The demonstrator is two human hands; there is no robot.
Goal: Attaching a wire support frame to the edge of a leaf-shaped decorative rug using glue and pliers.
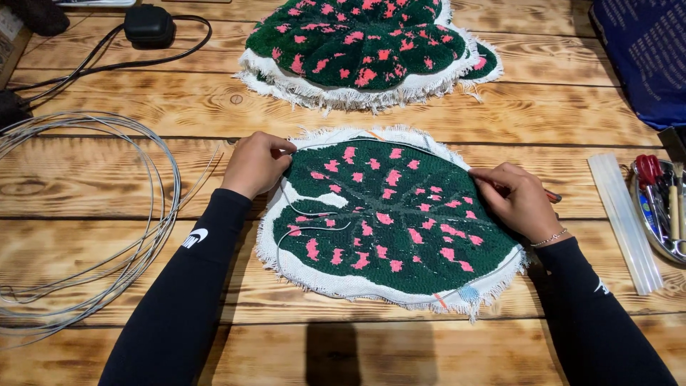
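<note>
— Lying flat on the tabletop (107,207), that rug (389,218): what does it look like?

— Leaf-shaped, dark green with scattered pink patches and paler green veins running out from near the middle. White backing cloth with a frayed fringe rings it all round, and a notch cuts in on its left side. It sits between both forearms, at the centre of the planks.

— And the wire (314,229)?

— A thin grey wire follows the rug's outline over the white border; two loose ends curl in by the notch.

— Left hand (255,163)?

— Curled at the rug's upper left edge, fingertips pressed together on the border where the wire runs. Whether they pinch wire or cloth, I cannot tell.

— Right hand (516,199)?

— Resting on the right edge, fingers bent down onto the fringe, closed around a red-tipped tool (552,195) that pokes out behind the knuckles.

— What else is about?

— A second rug (364,46) in the same colours, fluffier, lies further up. A wire coil (86,221) sits well to the left, clear glue sticks (623,221) and a metal tray (643,218) of tools to the right.
</note>
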